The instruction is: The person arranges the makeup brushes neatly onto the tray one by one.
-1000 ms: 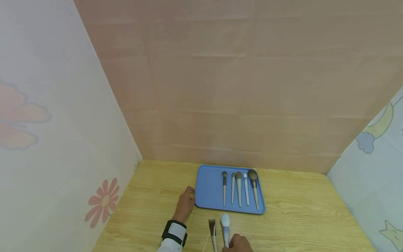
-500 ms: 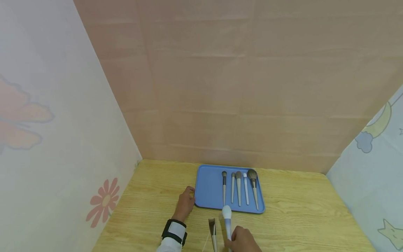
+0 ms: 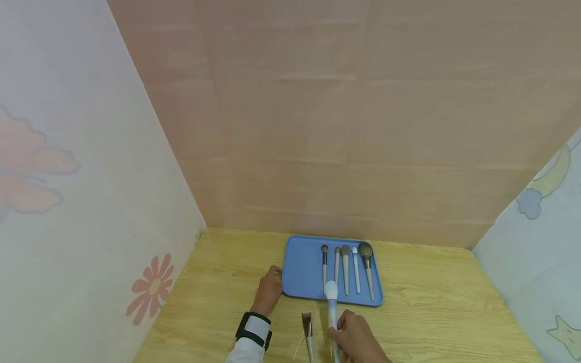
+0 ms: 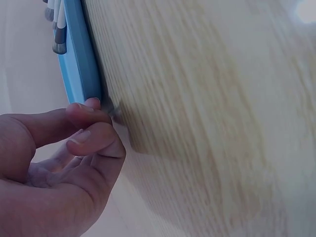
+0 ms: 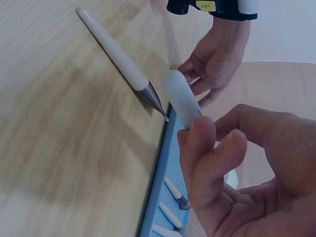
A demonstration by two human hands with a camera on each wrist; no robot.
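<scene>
My right hand (image 3: 356,333) pinches a white-and-lilac makeup brush (image 3: 333,308) by its handle, bristles pointing away. Its pale bristle head overlaps the front rim of the blue tray (image 3: 301,272) in the head view. In the right wrist view, the rounded handle end (image 5: 180,94) sticks out past the fingers. At the tray's left edge, my left hand (image 3: 268,291) holds the rim near the front corner with bent thumb and fingers. The left wrist view shows those fingertips (image 4: 89,114) against the tray's blue side (image 4: 81,59); part of the contact is hidden.
Several makeup brushes, among them a large dark one (image 3: 365,262), lie side by side in the tray's middle and right. A flat-headed brush (image 3: 308,330) lies on the wooden table (image 3: 436,302) before the tray. Walls (image 3: 150,212) enclose the back and sides.
My right hand has moved forward and slightly right with the white-and-lilac brush, bringing its bristles from the table to the tray's front rim. My left hand stays at the tray.
</scene>
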